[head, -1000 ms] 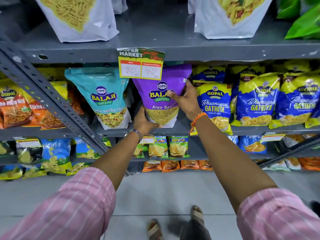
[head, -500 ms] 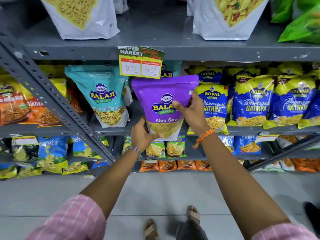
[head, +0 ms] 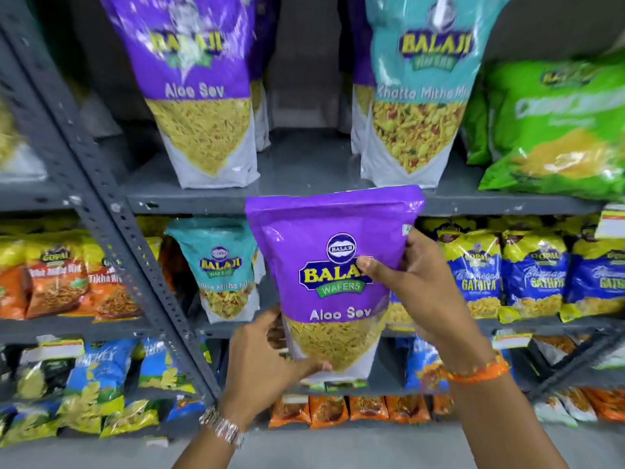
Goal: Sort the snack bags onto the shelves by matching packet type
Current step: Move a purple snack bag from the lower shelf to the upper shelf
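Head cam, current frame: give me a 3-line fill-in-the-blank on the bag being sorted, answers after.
1. Both hands hold a purple bag labelled Aloo ____.
2. The left hand grips that bag at its ____ edge, while the right hand holds its side.
3. On the upper shelf, the matching purple pouch stands to the ____ of the teal pouch.

Answers: Sev; bottom; left

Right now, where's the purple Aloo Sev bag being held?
The purple Balaji Aloo Sev bag is at the centre of the head view, upright between the left hand and the right hand, just below the grey metal shelf edge.
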Tool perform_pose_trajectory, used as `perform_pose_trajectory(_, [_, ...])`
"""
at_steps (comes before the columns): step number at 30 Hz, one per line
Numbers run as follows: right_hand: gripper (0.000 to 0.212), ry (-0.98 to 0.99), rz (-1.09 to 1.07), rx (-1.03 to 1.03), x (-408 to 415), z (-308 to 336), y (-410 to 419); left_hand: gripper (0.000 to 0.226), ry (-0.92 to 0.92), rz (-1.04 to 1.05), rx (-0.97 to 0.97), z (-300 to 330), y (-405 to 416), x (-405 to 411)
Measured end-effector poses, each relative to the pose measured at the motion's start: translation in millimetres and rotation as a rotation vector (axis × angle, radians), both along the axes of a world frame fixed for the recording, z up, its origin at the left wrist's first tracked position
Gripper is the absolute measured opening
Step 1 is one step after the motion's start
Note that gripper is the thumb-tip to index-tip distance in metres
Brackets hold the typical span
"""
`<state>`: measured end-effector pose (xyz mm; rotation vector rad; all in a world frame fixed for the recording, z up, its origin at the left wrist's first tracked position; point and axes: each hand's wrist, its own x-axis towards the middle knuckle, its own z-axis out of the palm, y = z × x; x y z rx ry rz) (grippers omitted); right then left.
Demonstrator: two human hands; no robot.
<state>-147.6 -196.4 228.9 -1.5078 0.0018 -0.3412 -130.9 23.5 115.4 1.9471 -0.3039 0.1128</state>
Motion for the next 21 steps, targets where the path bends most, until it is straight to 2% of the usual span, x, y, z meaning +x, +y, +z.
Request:
perform_pose_trajectory(7, [0.028, -0.227, 0.011, -0.009, 12, 107, 1, 0.071, -0.166, -0.027, -0.033, 114, 3, 10])
perform_pose_trajectory(11, [0.030, -0.276, -0.019, -0.055, 40, 153, -1, 0.075, -0.255, -0.017, -0.063, 159, -2, 32])
perform_pose_trajectory(14, [0.044, -0.272, -0.055, -0.053, 65, 179, -3, 0.081, -0.278, 0.018, -0.067, 184, -7, 55])
perform_pose_trajectory(19, [0.042, -0.253, -0.132, -0.126, 106, 203, 0, 0.076, -0.259, 0.038, -0.038, 202, -13, 102])
perform_pose_trajectory(21, [0.054, -0.245, -0.169, -0.182, 120, 205, 1, 0.076, -0.251, 0.072, -0.019, 203, -15, 120])
